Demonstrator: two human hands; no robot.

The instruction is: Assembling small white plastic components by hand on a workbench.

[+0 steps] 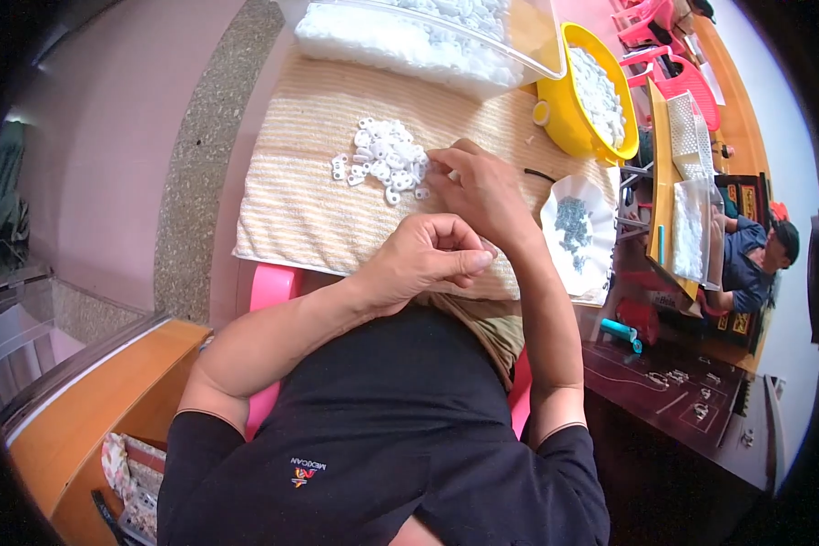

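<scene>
A loose pile of small white plastic pieces with holes [389, 156] lies on a striped towel [300, 118]. My right hand [484, 189] reaches over to the pile's right edge. Its fingers are bent and a little apart, with the tips at the outermost pieces; I see nothing clearly held in them. Closer to my body, my left hand [428, 257] is closed in a pinch, thumb against fingertips. Whatever sits in that pinch is too small or hidden to name.
A clear bin [510, 77] of white pieces stands at the towel's far edge. Right of it is a yellow tub [555, 96] with more. A white dish [596, 205] holds small dark bits beside my right forearm. Another person [748, 259] sits at a table far right.
</scene>
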